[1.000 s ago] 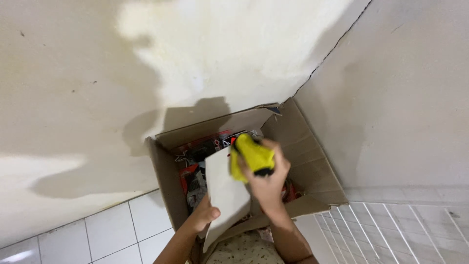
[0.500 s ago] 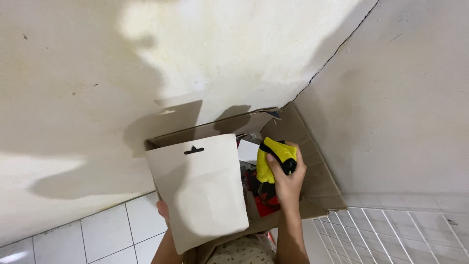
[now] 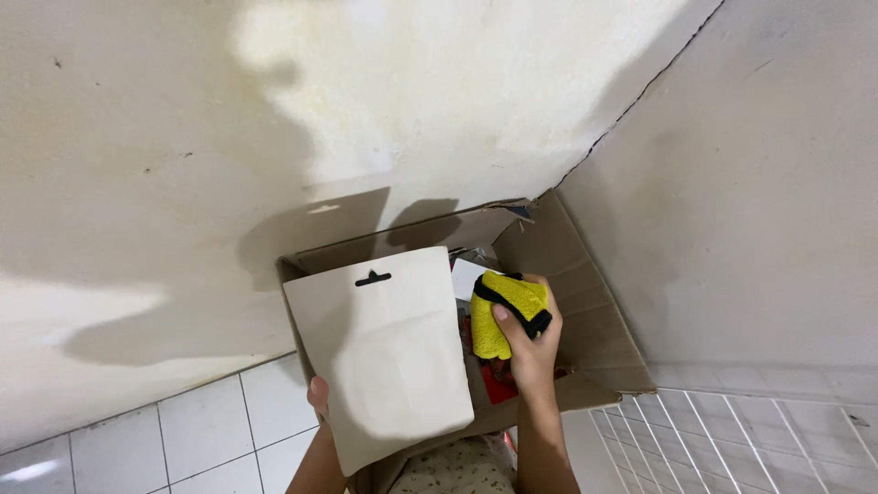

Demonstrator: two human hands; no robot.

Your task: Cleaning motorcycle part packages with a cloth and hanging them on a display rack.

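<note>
Right hand [image 3: 529,352], lower centre of the frame, closes around a yellow cloth [image 3: 505,316] with black edging. Thumb presses across the front of the cloth; the other fingers wrap behind it. The cloth is bunched and held just above the open cardboard box [image 3: 585,311].

Left hand [image 3: 318,395], lower left of centre, holds a flat pale card [image 3: 384,352] by its lower edge. Only the thumb tip and part of the palm show; the rest sits behind the card, so the grip closes on it but finger positions are hidden. The card stands nearly upright, tilted slightly, with a small hanging slot cut near its top edge. It covers the left part of the box opening.

Card and cloth sit side by side, close but apart.

Inside the box, between card and right hand, red items [image 3: 498,382] and a white piece [image 3: 471,274] show partly; kinds unclear.

The box sits in a corner where two pale walls [image 3: 183,137] meet. White floor tiles [image 3: 219,430] lie at lower left, a white wire grid [image 3: 732,439] at lower right.
</note>
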